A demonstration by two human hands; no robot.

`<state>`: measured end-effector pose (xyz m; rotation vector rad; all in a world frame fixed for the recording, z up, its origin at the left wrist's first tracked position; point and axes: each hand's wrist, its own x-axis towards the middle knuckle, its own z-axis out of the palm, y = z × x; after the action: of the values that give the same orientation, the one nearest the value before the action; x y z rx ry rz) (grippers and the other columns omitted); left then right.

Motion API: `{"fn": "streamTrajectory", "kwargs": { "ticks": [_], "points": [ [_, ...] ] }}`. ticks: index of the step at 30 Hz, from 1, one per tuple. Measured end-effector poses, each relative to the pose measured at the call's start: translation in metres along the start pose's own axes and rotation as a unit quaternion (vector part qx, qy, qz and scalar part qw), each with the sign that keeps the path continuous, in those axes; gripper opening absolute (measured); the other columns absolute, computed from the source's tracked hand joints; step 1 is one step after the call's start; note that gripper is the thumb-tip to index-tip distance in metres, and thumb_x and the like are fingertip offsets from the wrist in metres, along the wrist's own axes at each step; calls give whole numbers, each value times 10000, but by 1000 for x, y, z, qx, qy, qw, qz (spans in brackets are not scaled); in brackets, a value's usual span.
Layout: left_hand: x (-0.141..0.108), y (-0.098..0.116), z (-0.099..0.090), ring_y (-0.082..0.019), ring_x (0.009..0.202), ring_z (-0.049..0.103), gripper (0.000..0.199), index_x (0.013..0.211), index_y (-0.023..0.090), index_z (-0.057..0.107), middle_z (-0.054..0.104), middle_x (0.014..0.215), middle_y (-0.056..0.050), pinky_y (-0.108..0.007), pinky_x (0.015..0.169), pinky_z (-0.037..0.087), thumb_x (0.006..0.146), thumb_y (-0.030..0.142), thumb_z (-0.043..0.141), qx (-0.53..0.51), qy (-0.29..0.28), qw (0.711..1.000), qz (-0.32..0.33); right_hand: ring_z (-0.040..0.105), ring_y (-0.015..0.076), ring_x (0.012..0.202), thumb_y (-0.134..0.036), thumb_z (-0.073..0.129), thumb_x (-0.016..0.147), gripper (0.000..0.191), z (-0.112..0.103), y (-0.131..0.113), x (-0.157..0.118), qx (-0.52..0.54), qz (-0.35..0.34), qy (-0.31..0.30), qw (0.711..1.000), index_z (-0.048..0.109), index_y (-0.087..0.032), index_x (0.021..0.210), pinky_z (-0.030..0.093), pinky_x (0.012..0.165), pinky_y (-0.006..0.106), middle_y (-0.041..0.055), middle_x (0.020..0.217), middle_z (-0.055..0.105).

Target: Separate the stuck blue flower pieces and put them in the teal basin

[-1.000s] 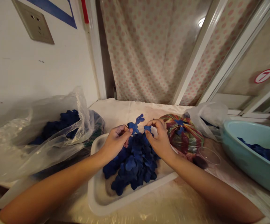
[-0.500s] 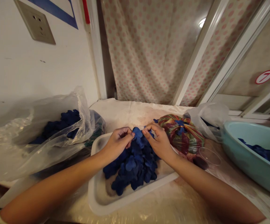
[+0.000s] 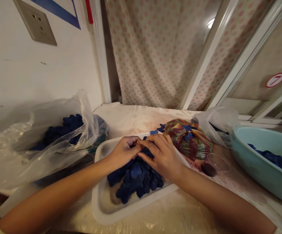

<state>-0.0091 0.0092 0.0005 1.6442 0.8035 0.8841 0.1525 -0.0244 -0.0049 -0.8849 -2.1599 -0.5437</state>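
Observation:
A heap of dark blue petal-shaped pieces (image 3: 137, 178) lies in a white tray (image 3: 100, 213) in the middle. Above the heap, my left hand (image 3: 127, 148) is closed, thumb against fingers; what it pinches, if anything, is hidden. My right hand (image 3: 162, 154) meets it from the right, fingers spread and their tips touching the left fingertips. Just behind the right hand, a few loose blue pieces (image 3: 154, 132) lie near the tray's back edge, beside a red and green striped bundle (image 3: 199, 143) with blue pieces on top.
Clear plastic bags (image 3: 82, 113) holding blue pieces lie on the left. A light blue basin (image 3: 253, 165) with more pieces stands at the right, near another clear bag (image 3: 222, 118). A clear round rim and dark round object lie beside the bundle. A dotted curtain hangs behind.
My right hand has moved left and its fingers have spread over the left fingertips. The blue piece seen between my hands is no longer visible there. More loose pieces show behind the tray.

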Motion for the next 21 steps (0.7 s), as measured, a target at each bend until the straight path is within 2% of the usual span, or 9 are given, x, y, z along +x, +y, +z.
{"fn": "streamTrajectory", "kwargs": {
  "ticks": [4, 9, 16, 21],
  "points": [
    [-1, 0, -2, -58, 402, 370, 296, 588, 158, 484, 405, 445, 60, -180, 412, 279, 763, 389, 547, -11, -2, 1000, 5, 579, 197, 840, -232, 542, 859, 254, 5, 5, -2, 57, 10, 30, 998, 573, -202, 1109, 455, 729, 366, 74, 919, 637],
    [0, -1, -3, -47, 378, 326, 230, 608, 155, 518, 389, 427, 72, -178, 391, 246, 711, 345, 597, -50, 44, 998, -12, 610, 192, 890, -170, 559, 834, 319, 10, 8, -4, 113, 6, 47, 992, 572, -193, 1152, 512, 751, 359, 85, 977, 655],
    [-1, -6, -4, -73, 386, 404, 143, 680, 150, 606, 469, 428, 41, -194, 407, 303, 704, 245, 501, -105, 24, 994, 1, 648, 161, 820, -128, 543, 843, 180, 10, 11, -2, 164, 44, 102, 980, 651, -215, 958, 527, 762, 357, 46, 895, 693],
    [-2, -1, -2, -56, 375, 376, 193, 626, 149, 573, 445, 420, 53, -183, 397, 276, 733, 309, 561, -70, 17, 997, -13, 640, 154, 766, -158, 598, 818, 71, 9, 12, -1, 186, 44, 107, 976, 646, -201, 847, 525, 732, 349, 39, 820, 688]
  ]
}}
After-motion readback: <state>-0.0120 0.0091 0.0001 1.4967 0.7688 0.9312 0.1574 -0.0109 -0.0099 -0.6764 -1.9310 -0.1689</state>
